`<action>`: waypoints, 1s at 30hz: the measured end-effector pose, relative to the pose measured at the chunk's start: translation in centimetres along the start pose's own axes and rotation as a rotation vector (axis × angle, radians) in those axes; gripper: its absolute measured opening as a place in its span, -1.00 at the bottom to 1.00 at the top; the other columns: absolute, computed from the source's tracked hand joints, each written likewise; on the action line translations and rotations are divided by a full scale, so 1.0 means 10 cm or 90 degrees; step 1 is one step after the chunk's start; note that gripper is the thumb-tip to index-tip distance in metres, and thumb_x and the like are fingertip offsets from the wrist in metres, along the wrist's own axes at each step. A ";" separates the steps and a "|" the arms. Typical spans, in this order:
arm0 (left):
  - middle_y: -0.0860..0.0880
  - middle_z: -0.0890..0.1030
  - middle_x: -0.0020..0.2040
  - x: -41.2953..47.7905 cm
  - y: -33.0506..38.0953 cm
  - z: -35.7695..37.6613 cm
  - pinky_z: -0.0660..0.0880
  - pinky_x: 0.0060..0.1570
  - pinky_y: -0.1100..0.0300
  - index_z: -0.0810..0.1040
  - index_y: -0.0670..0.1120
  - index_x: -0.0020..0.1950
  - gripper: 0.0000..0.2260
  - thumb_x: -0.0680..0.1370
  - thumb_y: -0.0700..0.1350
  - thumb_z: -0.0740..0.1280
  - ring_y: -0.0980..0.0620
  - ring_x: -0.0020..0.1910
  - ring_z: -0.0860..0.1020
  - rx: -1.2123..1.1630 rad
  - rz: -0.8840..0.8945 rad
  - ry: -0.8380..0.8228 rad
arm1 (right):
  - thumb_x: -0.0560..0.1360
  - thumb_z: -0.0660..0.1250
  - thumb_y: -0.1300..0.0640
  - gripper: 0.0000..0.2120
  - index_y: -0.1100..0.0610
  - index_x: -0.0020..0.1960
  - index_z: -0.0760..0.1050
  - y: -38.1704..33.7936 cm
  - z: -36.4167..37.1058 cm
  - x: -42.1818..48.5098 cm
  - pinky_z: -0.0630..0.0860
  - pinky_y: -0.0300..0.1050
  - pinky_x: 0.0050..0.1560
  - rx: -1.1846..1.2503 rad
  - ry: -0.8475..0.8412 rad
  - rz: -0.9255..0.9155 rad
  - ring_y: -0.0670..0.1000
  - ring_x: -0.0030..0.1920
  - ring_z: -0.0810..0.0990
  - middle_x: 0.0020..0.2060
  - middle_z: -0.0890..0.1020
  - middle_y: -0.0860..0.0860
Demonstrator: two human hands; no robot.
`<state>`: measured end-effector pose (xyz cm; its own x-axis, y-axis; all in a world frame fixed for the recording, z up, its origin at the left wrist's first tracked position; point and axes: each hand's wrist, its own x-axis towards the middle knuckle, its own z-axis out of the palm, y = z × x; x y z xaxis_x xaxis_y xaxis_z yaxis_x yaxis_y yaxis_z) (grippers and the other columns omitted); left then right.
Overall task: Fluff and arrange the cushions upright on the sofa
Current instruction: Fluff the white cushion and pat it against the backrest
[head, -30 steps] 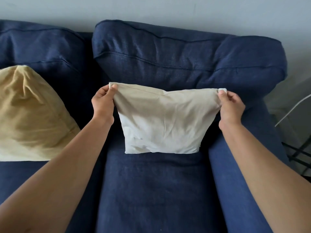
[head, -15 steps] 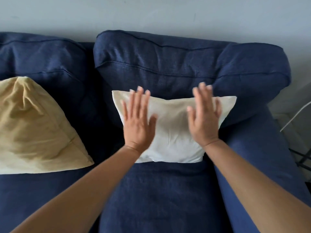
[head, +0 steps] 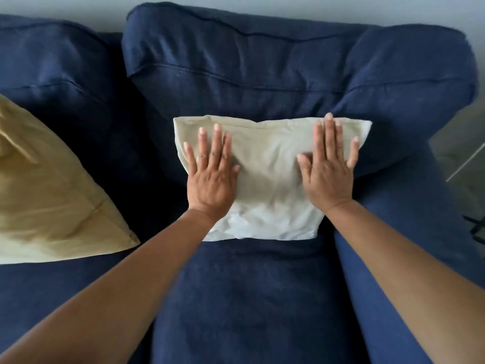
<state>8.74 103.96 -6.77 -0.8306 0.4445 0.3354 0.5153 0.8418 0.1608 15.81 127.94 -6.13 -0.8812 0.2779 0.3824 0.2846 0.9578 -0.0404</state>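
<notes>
White cushion (head: 270,185): soft, rectangular, pale creased cotton, standing upright on the seat and leaning on the right-hand back cushion (head: 249,64); wider at the top edge, pinched narrower and wrinkled at the base.
Left hand (head: 211,177): palm flat on the cushion's left half, fingers (head: 216,143) stretched out and slightly spread, gripping nothing.
Right hand (head: 328,174): palm flat on the right half, fingers (head: 329,132) straight and reaching the top edge, thumb out to the side, nothing held.
Fabric under the palms: dented, with shallow folds running between the two hands.
Yellow cushion (head: 49,195): mustard cloth, slumped on the left seat with one pointed corner jutting toward the middle; well apart from the white one.
Sofa (head: 244,298): dark navy, coarse woven upholstery, plump back cushions with piped seams, padded arm (head: 393,232) just beside the white cushion.
</notes>
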 end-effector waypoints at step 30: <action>-0.05 -0.06 0.66 0.32 -0.44 -0.02 -0.28 0.53 -0.15 -0.10 -0.07 0.65 -0.41 0.67 0.13 -0.11 -0.10 0.62 -0.16 0.155 -0.030 -0.155 | 0.64 -0.21 -0.11 -0.40 0.11 0.62 -0.04 0.29 0.02 0.22 -0.19 0.18 0.54 -0.027 -0.112 0.054 0.03 0.60 -0.09 0.62 0.00 0.02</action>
<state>3.83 101.64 -6.21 -0.8932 0.4392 0.0961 0.4346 0.8983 -0.0653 14.65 131.34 -5.64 -0.9049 0.3693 0.2116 0.3726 0.9276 -0.0258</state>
